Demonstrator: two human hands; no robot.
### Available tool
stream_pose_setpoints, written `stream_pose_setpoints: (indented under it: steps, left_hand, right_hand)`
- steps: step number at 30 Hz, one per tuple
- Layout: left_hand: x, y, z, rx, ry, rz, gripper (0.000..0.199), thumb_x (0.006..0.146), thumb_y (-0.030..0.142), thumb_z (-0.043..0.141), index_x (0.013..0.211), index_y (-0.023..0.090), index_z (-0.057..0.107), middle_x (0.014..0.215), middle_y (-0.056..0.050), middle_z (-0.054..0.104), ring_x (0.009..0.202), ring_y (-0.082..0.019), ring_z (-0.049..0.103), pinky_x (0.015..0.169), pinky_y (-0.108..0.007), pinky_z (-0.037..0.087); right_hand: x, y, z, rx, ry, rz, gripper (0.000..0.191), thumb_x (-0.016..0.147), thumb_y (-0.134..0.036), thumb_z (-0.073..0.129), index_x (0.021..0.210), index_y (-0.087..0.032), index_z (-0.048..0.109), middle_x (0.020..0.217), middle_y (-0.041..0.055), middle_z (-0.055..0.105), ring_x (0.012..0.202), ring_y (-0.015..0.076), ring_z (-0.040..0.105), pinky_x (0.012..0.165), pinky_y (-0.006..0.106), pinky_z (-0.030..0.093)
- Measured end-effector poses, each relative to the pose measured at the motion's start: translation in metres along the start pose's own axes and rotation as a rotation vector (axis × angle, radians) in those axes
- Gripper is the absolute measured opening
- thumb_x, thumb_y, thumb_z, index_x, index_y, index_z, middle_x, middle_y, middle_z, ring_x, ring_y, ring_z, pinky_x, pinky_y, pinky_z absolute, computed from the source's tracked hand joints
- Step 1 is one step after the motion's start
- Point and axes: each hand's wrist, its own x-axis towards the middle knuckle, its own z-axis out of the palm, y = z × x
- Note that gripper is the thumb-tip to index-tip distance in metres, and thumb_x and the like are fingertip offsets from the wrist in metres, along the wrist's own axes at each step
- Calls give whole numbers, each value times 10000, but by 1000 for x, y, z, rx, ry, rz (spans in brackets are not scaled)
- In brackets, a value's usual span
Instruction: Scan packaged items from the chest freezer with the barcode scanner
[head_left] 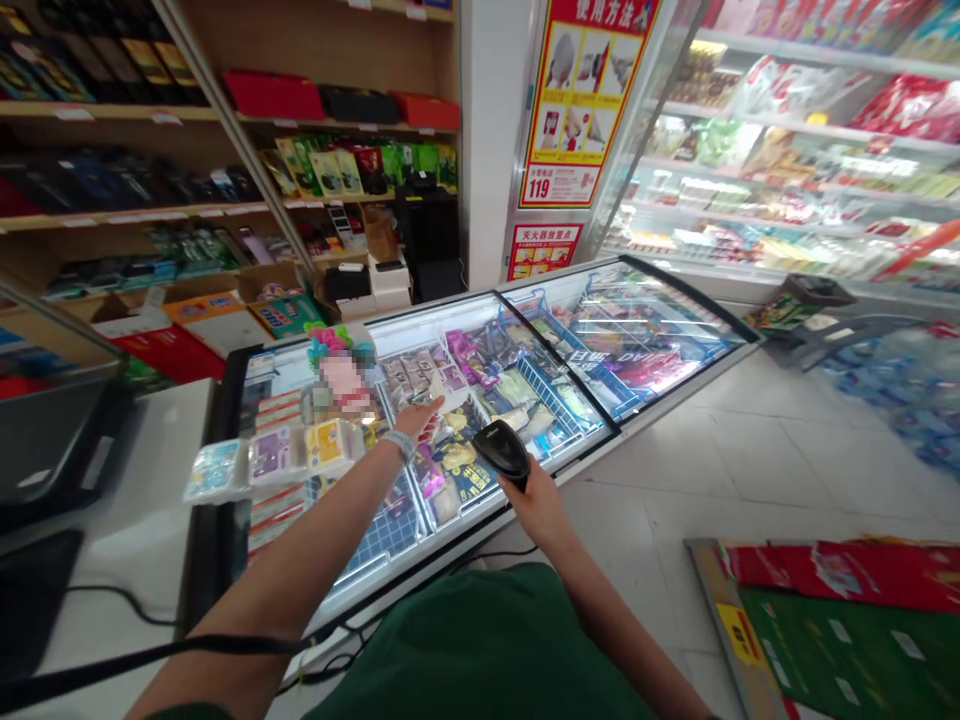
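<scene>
My right hand (534, 500) is wrapped round the handle of a black barcode scanner (502, 450), its head tilted up over the chest freezer's glass lid. My left hand (414, 418), with a pale watch (401, 443) on the wrist, reaches over the lid. Its fingers are at a small white pack (454, 388) with a purplish label and seem to grip it; its underside is hidden. To the left lie a blue-labelled pack (216, 470), a purple-labelled pack (274, 455) and a yellow-labelled pack (327, 445) in a row. Behind them is a partly blurred pink item (345, 382).
Frozen goods in blue wire baskets (551, 395) show through the freezer lid. A counter (146, 560) with dark devices and cables is at left. Cartons (199, 325) stand before shelves. Bright refrigerated shelves (765, 190), bottled water (911, 400) and a red-green display (855, 620) are at right.
</scene>
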Motion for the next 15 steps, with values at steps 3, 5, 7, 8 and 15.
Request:
stream_pose_setpoints:
  steps: [3, 5, 7, 8, 15]
  left_hand:
    - [9, 14, 22, 23, -4, -40, 382, 856, 475, 647, 1015, 128, 626, 905, -45, 661, 727, -127, 615, 663, -298, 521]
    - [11, 19, 30, 25, -7, -70, 348, 908, 426, 593, 1102, 137, 611, 996, -57, 656, 808, -141, 633, 710, -321, 547]
    - [11, 22, 34, 20, -7, -95, 362, 913, 404, 591, 1165, 145, 595, 1078, -73, 646, 886, -164, 641, 756, -351, 560]
    - [12, 23, 35, 15, -7, -102, 369, 912, 396, 595, 1185, 148, 588, 1108, -78, 640, 915, -172, 640, 774, -363, 561]
    - [11, 29, 29, -76, 25, -21, 378, 915, 376, 594, 1226, 162, 578, 1202, -91, 616, 1008, -198, 629, 846, -409, 554]
  right_hand:
    - [-4, 6, -4, -4, 39, 23, 223, 836, -267, 604, 1038, -175, 580, 965, 97, 703, 921, 266, 662, 793, 339, 486]
    - [-6, 10, -6, 2, 62, 36, 238, 830, -271, 611, 1047, -177, 582, 965, 96, 706, 924, 267, 664, 793, 339, 491]
    - [-7, 13, -7, 9, 74, 42, 256, 829, -272, 608, 1064, -174, 583, 976, 98, 708, 935, 270, 666, 798, 343, 495]
    - [-8, 15, -7, 10, 77, 44, 265, 831, -273, 604, 1075, -171, 583, 982, 100, 708, 941, 272, 667, 802, 346, 497]
    - [-9, 11, -7, -10, 68, 31, 270, 833, -266, 596, 1083, -165, 579, 1003, 109, 704, 963, 271, 663, 824, 350, 495]
